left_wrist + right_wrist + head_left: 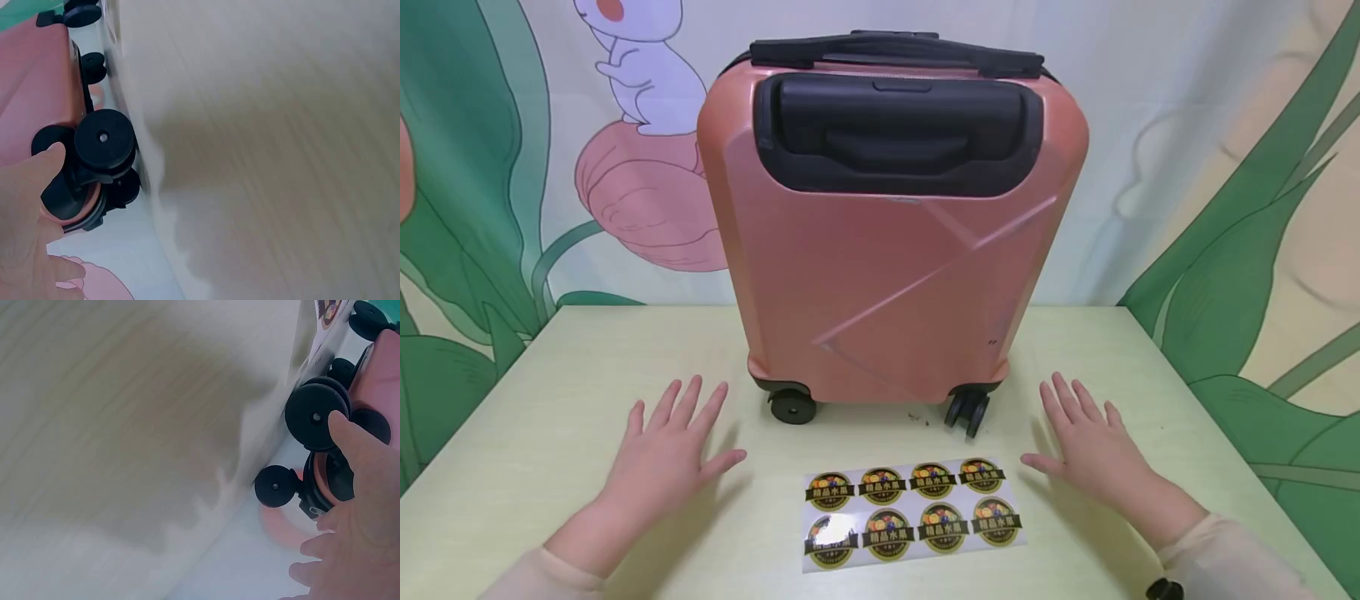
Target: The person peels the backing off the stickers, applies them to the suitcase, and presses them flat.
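A pink hard-shell suitcase (pixel 887 292) stands upright on its wheels on the table, its black handle recess facing me. In front of it lies a sheet of round gold-and-black fruit stickers (pixel 913 515). My left hand (pixel 662 458), fingers spread and palm down, hovers left of the sheet, its shadow beside it on the table. To the right of the sheet my right hand (pixel 1097 454) is likewise spread, holding nothing. In the left wrist view a black wheel (pixel 104 139) shows past the thumb; the right wrist view has another wheel (pixel 317 415) behind the thumb.
The pale wooden table (pixel 587 358) reaches back to a hanging cloth (pixel 1120 100) printed with plants and a white rabbit. A few dark specks (pixel 917 418) lie by the suitcase's front wheels. A dark band (pixel 1165 588) sits at the right wrist.
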A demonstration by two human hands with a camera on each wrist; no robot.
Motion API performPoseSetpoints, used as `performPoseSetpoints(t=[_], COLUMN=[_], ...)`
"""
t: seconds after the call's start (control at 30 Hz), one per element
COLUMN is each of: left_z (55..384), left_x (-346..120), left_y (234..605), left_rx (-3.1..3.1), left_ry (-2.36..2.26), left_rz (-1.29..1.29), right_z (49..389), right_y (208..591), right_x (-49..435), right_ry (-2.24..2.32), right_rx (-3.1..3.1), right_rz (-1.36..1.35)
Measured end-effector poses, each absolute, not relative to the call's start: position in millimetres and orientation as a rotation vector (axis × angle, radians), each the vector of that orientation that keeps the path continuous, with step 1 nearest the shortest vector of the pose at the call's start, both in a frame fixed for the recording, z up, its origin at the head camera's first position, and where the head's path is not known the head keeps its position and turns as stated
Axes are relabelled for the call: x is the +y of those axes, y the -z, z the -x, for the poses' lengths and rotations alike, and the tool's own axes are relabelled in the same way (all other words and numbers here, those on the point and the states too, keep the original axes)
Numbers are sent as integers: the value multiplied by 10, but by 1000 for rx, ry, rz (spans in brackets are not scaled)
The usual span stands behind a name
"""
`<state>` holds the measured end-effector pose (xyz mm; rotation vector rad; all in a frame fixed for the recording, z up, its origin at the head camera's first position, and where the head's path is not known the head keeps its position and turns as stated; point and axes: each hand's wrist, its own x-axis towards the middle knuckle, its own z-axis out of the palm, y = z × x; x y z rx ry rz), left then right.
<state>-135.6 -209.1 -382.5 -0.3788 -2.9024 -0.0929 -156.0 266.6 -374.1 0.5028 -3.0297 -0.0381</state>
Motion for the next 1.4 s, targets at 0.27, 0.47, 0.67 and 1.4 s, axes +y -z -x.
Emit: performPoseSetpoints(t=[0.27,0.47,0.67,1.4], left_z=[1302,1238,1172,1113], left_x=[-1985,-1931,-1826,-1598], left_y=[3793,3802,3800,3780], left_rx=[-2908,-2910,-2948,-3146], left_ry=[112,124,299,1571], left_rz=[430,471,493,339], right_z=[1514,1449,1377,1219], right_y=[3757,3755,3729,3747], right_x=[2619,2495,2329,1940], right_ry=[22,7,-73,-187], right_rx=[-3011,-2974,-2878,-3024], right_rz=[-550,-644,-760,-1055])
